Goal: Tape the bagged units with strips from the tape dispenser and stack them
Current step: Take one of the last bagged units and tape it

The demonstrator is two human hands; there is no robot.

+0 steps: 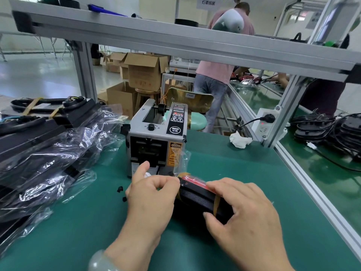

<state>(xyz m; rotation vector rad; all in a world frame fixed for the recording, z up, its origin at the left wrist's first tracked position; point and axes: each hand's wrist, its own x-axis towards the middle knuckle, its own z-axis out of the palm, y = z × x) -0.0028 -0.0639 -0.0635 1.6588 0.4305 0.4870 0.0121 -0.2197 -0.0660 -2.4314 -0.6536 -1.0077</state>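
Observation:
A black bagged unit (197, 198) with a red strip and a tan band lies on the green mat, just in front of the grey tape dispenser (156, 137). My right hand (244, 210) grips its right part from above. My left hand (154, 194) pinches the clear bag's loose end at the unit's left tip, thumb raised toward the dispenser's outlet. A stack of bagged black units (45, 151) lies at the left.
An aluminium frame post (287, 110) with a white power strip (263, 122) stands at the right, a crumpled white tissue (240, 140) beside it. Small black bits (122, 193) lie on the mat. Black parts and cables (330, 132) pile beyond the rail. A person (220, 61) stands behind.

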